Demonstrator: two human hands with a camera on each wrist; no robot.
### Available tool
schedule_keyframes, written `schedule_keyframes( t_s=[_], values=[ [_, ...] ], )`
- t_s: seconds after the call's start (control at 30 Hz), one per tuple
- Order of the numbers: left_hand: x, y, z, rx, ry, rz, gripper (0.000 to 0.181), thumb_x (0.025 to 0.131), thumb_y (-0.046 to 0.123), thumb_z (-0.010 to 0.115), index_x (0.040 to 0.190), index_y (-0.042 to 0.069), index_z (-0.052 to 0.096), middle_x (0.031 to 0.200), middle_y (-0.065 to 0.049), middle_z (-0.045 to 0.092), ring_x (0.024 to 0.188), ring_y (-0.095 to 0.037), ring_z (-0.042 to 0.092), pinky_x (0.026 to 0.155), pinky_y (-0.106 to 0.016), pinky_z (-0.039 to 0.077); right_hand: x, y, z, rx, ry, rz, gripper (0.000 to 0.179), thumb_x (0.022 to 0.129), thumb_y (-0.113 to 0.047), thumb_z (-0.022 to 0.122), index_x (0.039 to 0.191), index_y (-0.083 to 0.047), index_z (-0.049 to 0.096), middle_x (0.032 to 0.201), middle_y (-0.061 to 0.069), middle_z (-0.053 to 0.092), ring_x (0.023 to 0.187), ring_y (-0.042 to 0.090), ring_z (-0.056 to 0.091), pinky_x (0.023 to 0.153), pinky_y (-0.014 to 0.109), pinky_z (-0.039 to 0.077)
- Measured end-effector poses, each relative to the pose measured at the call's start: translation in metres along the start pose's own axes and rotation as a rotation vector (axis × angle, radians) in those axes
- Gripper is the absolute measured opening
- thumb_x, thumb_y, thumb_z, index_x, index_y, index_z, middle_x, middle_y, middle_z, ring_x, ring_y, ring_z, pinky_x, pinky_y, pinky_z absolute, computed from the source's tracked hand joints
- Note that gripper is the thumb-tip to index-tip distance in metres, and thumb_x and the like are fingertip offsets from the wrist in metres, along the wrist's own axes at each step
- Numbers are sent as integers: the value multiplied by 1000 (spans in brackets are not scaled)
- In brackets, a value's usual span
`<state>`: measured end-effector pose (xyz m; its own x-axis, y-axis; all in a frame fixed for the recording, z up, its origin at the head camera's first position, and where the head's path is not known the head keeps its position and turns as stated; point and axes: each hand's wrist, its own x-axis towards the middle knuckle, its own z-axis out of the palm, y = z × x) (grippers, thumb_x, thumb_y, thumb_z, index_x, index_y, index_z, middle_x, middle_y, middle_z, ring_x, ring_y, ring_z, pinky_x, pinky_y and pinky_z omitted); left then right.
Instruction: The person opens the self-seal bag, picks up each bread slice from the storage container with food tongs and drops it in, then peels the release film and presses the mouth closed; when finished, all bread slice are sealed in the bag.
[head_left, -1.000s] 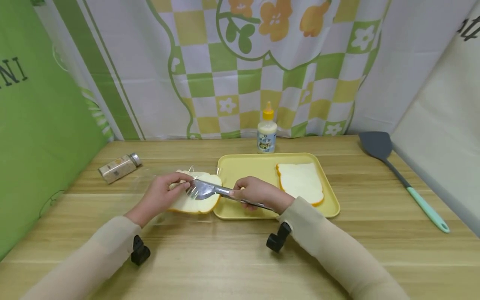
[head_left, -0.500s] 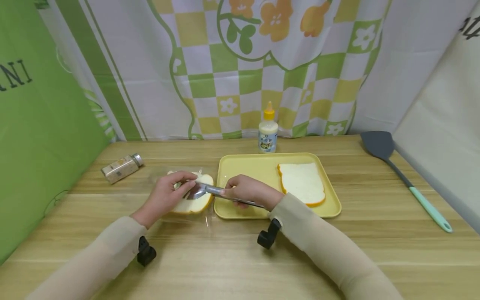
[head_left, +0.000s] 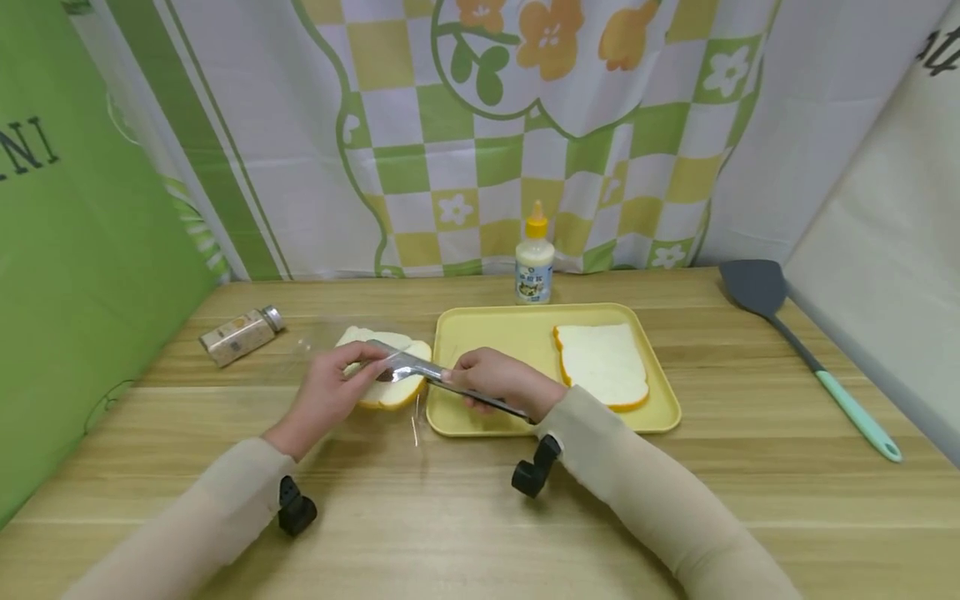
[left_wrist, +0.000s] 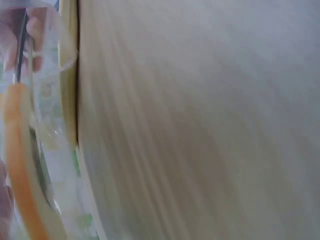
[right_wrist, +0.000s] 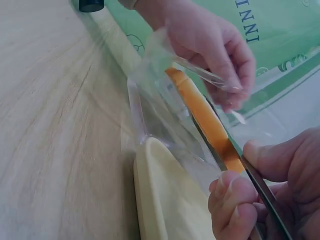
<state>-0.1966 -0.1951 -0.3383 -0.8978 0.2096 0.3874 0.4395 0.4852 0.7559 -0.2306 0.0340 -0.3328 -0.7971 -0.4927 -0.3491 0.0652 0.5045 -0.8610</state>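
My left hand [head_left: 330, 390] pinches the rim of a clear plastic bag [right_wrist: 155, 107] between thumb and fingers. A slice of white bread [head_left: 397, 393] with an orange-brown crust is at the bag's mouth, partly behind the film and the left hand. Metal tongs [head_left: 427, 369] clasp this slice, one arm on each face, as the right wrist view shows. Around the tongs' arms, the thumb and fingers of my right hand [head_left: 497, 379] are curled, over the left part of the yellow tray [head_left: 487, 333]. A second bread slice [head_left: 602, 365] lies flat on the tray's right side.
Behind the tray stands a squeeze bottle [head_left: 534, 267] with a yellow cap. To the far left a seasoning shaker [head_left: 242, 335] lies on its side. A spatula [head_left: 817, 367] with a mint handle lies along the right. Patterned cloth [head_left: 480, 167] hangs behind the table.
The tongs and their bread slice have shifted slightly left, then up and away from me in the head view. My right hand has moved a little left; the left hand keeps its pinch.
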Motion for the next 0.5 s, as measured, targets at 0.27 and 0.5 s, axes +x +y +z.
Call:
schedule_keyframes(
  t_s=[0.27,0.5],
  values=[
    [4,7,7,112,197,121,9,83,1,66,92,0,68,92,-11,70,86,-13,62,80,-22,49,1,-4,14,-183,34,-40,25,93,-26,56,83,-3,57,53,3,49,43,12,43,44,24,38],
    [1,2,2,37,182,82,8,83,0,65,91,-2,67,90,-15,68,80,-9,62,73,-17,50,1,-4,11,-90,13,-2,28,94,-26,55,84,0,57,54,4,49,45,13,43,45,24,38]
  ],
)
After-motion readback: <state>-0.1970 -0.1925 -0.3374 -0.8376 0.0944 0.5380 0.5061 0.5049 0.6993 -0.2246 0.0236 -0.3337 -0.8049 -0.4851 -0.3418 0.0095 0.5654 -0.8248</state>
